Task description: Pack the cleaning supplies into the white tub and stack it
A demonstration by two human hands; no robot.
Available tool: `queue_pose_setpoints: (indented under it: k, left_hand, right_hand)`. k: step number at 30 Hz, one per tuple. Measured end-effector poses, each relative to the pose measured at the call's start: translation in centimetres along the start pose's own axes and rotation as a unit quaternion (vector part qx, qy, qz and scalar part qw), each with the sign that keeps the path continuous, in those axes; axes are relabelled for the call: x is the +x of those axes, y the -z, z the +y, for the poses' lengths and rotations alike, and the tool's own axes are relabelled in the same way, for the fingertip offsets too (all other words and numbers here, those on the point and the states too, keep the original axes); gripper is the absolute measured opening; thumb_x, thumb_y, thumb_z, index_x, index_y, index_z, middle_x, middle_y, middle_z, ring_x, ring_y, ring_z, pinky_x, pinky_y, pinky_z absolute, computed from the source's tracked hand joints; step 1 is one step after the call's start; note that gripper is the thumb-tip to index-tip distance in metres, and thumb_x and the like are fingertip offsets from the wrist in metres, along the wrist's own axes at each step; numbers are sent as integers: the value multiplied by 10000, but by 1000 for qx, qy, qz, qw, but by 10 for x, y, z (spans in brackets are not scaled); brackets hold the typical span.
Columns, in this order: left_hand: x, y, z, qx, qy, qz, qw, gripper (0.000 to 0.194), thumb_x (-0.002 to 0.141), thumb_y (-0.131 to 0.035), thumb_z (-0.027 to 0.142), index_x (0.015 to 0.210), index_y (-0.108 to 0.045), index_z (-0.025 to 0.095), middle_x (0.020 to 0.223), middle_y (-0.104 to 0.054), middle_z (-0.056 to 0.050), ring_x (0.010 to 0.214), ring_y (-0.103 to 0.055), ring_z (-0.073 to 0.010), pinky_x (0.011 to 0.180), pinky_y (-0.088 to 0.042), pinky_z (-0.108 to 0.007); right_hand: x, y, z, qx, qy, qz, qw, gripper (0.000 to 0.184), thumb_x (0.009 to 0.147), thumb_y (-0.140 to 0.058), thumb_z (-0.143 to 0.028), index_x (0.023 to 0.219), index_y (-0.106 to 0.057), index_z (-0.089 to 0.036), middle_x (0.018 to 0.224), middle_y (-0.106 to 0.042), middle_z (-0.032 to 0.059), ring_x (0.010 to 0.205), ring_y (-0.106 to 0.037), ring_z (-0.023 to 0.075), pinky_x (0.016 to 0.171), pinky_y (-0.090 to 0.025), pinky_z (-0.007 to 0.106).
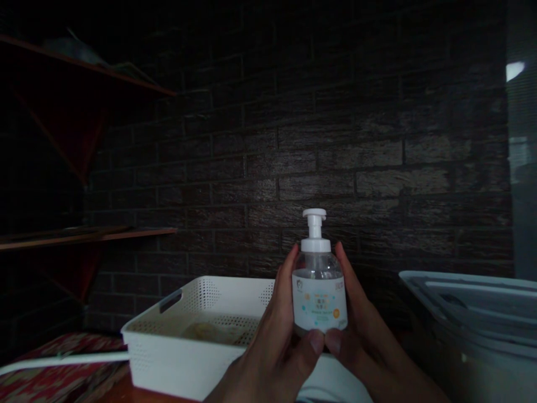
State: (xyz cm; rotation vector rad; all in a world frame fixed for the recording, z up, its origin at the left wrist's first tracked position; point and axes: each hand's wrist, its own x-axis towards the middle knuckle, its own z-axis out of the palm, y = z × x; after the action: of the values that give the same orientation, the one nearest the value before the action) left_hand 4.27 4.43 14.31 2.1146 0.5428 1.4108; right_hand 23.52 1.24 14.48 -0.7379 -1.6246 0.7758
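I hold a clear pump bottle [319, 291] upright in front of me, with a white pump head and a white printed label. My left hand [274, 341] wraps its left side, thumb under the base. My right hand [361, 330] cups the right side, its thumb meeting the left one below the label. Both hands are closed on the bottle. Just behind and to the left of it stands a white perforated basket [168, 347] with a cut-out handle; something pale lies inside it.
A dark brick wall fills the background. Two wooden shelves [84, 235] stick out from the wall at the left. A grey lidded bin [474, 313] stands at the right. A red patterned cloth [46, 380] covers the surface at the lower left.
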Motion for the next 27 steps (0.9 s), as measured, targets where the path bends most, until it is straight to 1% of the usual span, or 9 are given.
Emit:
queue_pose_setpoints:
  k: [2,7,11,14,17,21,24,25,27]
  left_hand:
    - [0,-2,0,-2,-1,-2,1000,903,930,-585,535,1632,-58,325,1693,-204,-33,1534,-226,-381,1241,-247,-577]
    - [0,-2,2,-14,-8,6,1000,900,926,-594,526,1634,-84,304,1674,-262,-65,1505,-289,-408,1203,-319,-587]
    - [0,-3,1,-10,-12,9,1000,909,921,-602,533,1634,-87,303,1678,-254,-54,1511,-279,-398,1223,-287,-571]
    - [0,-3,0,-13,-9,3,1000,905,927,-586,544,1634,-72,308,1679,-252,-46,1513,-278,-391,1225,-293,-556]
    - [0,-1,2,-6,-3,3,1000,887,935,-577,539,1630,-67,332,1683,-241,-28,1517,-270,-382,1223,-302,-540]
    - [0,2,5,1,-3,-31,1000,887,950,-577,495,1634,-46,307,1680,-248,-59,1513,-276,-393,1208,-324,-550]
    - [0,0,2,-10,-17,-5,1000,897,933,-594,519,1635,-86,288,1670,-273,-74,1512,-275,-401,1202,-327,-563]
    - [0,-1,1,-14,-22,9,1000,896,929,-593,533,1634,-99,289,1669,-275,-71,1513,-271,-401,1204,-320,-566]
    - [-1,-2,-2,-16,-22,15,1000,896,926,-592,544,1633,-100,295,1674,-265,-62,1519,-255,-400,1214,-302,-569]
  right_hand:
    - [-1,1,-3,7,-8,-6,1000,995,794,-806,-347,1597,-226,-440,1654,-294,-37,1537,-204,360,1208,-279,591]
    - [-2,0,-11,50,-15,-11,999,968,820,-780,-383,1609,-219,-385,1620,-378,7,1532,-236,344,1166,-356,585]
    - [-2,0,-13,49,-14,-13,999,955,827,-777,-394,1607,-225,-393,1611,-394,11,1522,-269,342,1154,-386,570]
    - [-3,1,-10,41,-12,-16,999,945,839,-767,-398,1607,-218,-395,1619,-377,7,1515,-281,358,1157,-369,598]
    - [-4,2,-5,13,-17,-4,1000,949,814,-793,-377,1589,-249,-445,1633,-342,-27,1515,-269,371,1183,-328,601]
    - [-4,3,1,-5,-27,6,1000,951,790,-809,-370,1567,-275,-497,1648,-294,-75,1529,-221,370,1211,-278,590]
    - [-5,3,1,-6,-39,-3,999,934,807,-792,-392,1569,-262,-504,1656,-266,-91,1539,-192,353,1221,-258,576]
    - [-6,3,0,-7,-42,-8,999,930,818,-782,-406,1574,-248,-499,1659,-258,-90,1543,-184,347,1222,-252,575]
    - [-5,1,-4,0,-39,-14,999,911,853,-743,-443,1591,-210,-471,1662,-255,-75,1546,-174,341,1215,-258,583]
